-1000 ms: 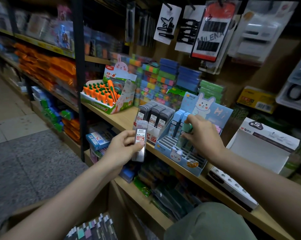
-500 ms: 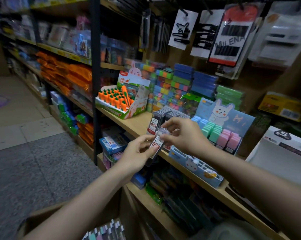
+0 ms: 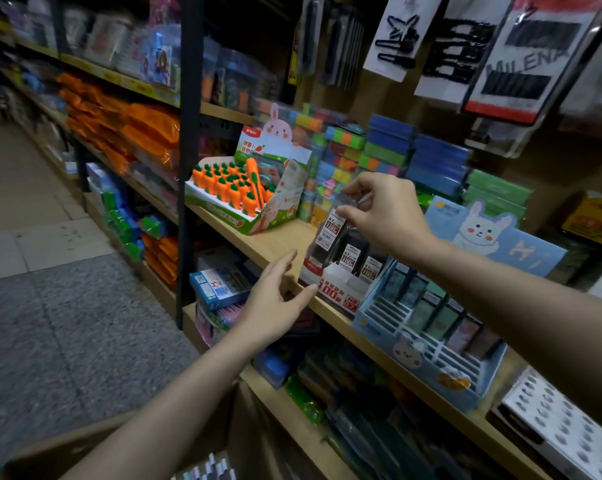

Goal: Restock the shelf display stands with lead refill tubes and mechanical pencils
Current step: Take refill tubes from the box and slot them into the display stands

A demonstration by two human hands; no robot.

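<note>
1. Our right hand (image 3: 386, 213) is in the middle of the frame. Its fingers pinch the top of a lead refill tube (image 3: 330, 230) with a white label.
2. We hold the tube just above the dark refill stand (image 3: 341, 289) on the wooden shelf (image 3: 271, 244).
3. Our left hand (image 3: 275, 303) is lower, left of the stand. Its fingers are spread wide and hold nothing.
4. A blue bunny stand (image 3: 431, 344) sits right beside the refill stand, toward the lower right.
5. A carrot box (image 3: 247, 199) sits on the same shelf, up and to the left.
6. More tubes (image 3: 206, 471) show at the bottom edge, in a brown box.
</note>
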